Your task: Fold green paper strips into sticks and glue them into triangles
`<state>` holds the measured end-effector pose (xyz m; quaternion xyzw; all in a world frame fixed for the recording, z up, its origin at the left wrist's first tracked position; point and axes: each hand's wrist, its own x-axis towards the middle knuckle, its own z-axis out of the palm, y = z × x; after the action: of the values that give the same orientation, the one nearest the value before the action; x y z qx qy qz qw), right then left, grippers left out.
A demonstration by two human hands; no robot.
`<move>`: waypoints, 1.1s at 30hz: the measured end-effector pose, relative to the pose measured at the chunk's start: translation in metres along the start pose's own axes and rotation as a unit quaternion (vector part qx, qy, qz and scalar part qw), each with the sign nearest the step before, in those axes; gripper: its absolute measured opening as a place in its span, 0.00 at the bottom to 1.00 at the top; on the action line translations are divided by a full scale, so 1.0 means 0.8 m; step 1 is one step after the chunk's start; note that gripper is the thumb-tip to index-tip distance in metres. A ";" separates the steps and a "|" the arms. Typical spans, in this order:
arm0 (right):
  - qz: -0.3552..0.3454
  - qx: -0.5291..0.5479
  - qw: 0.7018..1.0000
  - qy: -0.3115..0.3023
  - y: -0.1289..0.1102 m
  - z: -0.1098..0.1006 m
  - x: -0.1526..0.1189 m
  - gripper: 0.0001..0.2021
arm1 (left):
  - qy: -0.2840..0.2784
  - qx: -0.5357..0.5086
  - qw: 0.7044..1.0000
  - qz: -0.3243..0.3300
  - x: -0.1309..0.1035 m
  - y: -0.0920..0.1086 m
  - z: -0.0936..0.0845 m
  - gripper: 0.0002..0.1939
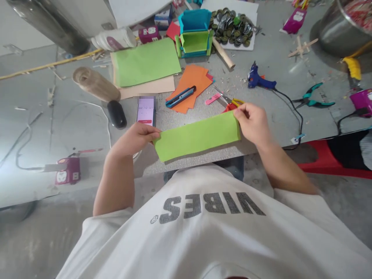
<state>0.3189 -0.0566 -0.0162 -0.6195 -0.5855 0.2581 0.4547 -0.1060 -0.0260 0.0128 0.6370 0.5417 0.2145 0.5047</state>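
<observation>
A long strip of green paper (199, 135) stretches between my two hands above the table's front edge. My left hand (139, 135) pinches its left end, and my right hand (252, 121) pinches the upper right corner. At its right end the strip bends downward. Just beyond my right hand lie scissors (229, 104) with red and yellow handles, partly hidden by the strip and hand. A pink piece (212, 99) rests beside them. Past my left hand is a phone (146, 110) with a lit screen. A blue utility knife (180, 97) lies on orange paper sheets (192, 83).
Farther back are green sheets (148, 62), a blue-and-green paper box (194, 35) and many bottle caps (232, 27). To the right lie a blue glue gun (260, 79) with its cord and pliers (312, 99). A black mouse (116, 114) and wooden cylinder (95, 83) stand left.
</observation>
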 end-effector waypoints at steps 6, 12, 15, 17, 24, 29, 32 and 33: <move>0.102 -0.061 0.992 0.040 0.003 -0.016 -0.093 0.19 | -0.128 0.091 0.986 -0.050 0.016 0.015 0.003 0.18; 0.135 -0.160 0.977 0.033 0.006 -0.012 -0.129 0.15 | 0.020 0.316 0.949 0.016 0.001 0.028 0.053 0.35; 0.100 -0.205 0.973 0.030 0.010 -0.006 -0.133 0.14 | 0.091 0.391 0.907 0.127 -0.020 0.024 0.112 0.33; 0.081 -0.234 0.969 0.014 0.014 -0.005 -0.133 0.13 | 0.044 0.401 0.903 0.147 -0.033 0.019 0.146 0.29; 0.016 -0.351 0.936 0.021 0.017 -0.007 -0.137 0.05 | -0.007 0.400 0.907 0.128 -0.052 -0.001 0.174 0.26; -0.180 -0.281 0.934 -0.126 -0.017 0.037 -0.127 0.17 | 0.032 0.373 0.915 0.149 -0.047 -0.009 0.176 0.16; -0.228 -0.243 0.898 -0.288 -0.032 0.075 -0.115 0.25 | 0.061 0.365 0.917 0.147 -0.043 -0.015 0.185 0.18; -0.222 -0.242 0.888 -0.322 -0.033 0.085 -0.110 0.28 | 0.071 0.364 0.918 0.142 -0.043 -0.017 0.189 0.19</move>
<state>0.2317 -0.1263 -0.0429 -0.4465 -0.8666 0.1861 0.1225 0.0003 -0.1202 -0.0502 0.8300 0.5209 0.1163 0.1623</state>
